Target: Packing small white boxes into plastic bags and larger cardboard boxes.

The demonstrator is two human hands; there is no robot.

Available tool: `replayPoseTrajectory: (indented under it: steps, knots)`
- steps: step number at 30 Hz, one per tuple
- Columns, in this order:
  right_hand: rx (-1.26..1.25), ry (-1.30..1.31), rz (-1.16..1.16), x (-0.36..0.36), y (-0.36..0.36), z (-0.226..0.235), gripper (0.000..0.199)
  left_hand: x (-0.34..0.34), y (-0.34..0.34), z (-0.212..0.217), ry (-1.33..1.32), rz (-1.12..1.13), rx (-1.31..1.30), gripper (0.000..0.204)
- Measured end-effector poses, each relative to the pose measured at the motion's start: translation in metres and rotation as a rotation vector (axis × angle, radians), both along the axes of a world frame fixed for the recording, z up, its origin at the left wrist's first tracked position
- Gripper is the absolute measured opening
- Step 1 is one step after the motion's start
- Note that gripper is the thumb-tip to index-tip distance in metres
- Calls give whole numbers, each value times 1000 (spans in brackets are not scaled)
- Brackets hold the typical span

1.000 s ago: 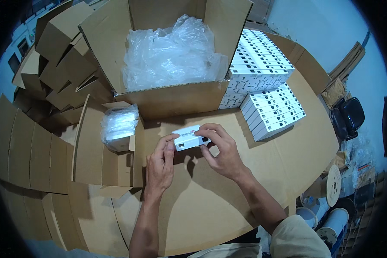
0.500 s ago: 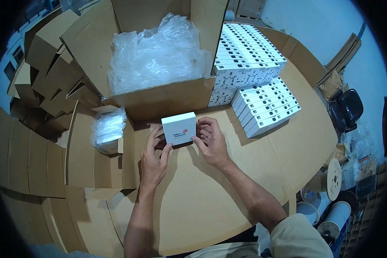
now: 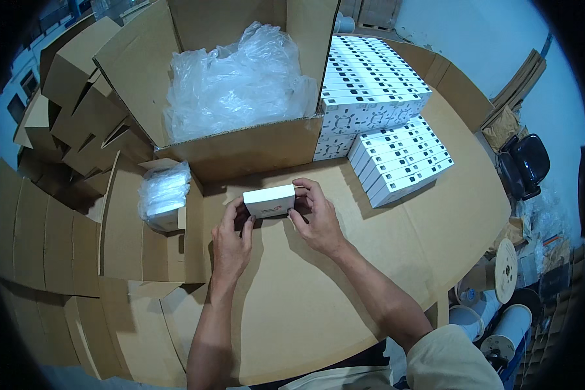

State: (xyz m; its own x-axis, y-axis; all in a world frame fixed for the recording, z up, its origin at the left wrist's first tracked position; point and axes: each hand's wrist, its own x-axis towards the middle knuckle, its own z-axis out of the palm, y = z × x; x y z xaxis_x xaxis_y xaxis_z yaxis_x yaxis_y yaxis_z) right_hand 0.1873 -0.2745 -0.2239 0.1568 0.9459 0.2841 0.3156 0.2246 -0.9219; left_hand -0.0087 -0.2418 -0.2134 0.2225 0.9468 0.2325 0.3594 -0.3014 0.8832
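Note:
A small flat white box (image 3: 270,202) with a red and dark print is held between my two hands over the cardboard-covered table. My left hand (image 3: 231,237) grips its left end, thumb at the front and fingers behind. On the right end, my right hand (image 3: 316,220) holds it the same way. The box is tilted, so its narrow upper edge shows and its printed face looks foreshortened. To the left stands an open carton (image 3: 125,224) containing plastic-wrapped white items (image 3: 165,195).
Behind my hands, a large open carton (image 3: 253,146) holds clear plastic bags (image 3: 237,88). Stacked white boxes (image 3: 377,78) and a lower row of white boxes (image 3: 403,162) stand at the right. Empty cartons (image 3: 78,123) pile up at the far left. Cable spools (image 3: 507,325) sit off the table's right.
Both hands have tipped the white box, so its printed face has turned away from view and its upper edge sits lower in the picture. The grip on both ends stays.

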Motion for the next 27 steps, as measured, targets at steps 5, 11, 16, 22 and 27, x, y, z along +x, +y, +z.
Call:
replayPoseTrajectory:
  steps: [5,11,16,22,27]
  knots:
    - [-21,-68,25,1,0,1,58,-1,0,-1,22,1,1,38]
    - [19,-65,11,12,-2,0,65,1,-3,6,-38,-37,63,67]
    - [-35,-357,-98,25,-22,3,58,-5,-12,17,-61,44,131,68]
    - [-13,-773,-15,33,-56,5,46,11,8,70,-13,159,450,30]
    - [-75,-790,9,31,-60,7,49,29,75,126,-29,244,472,22]
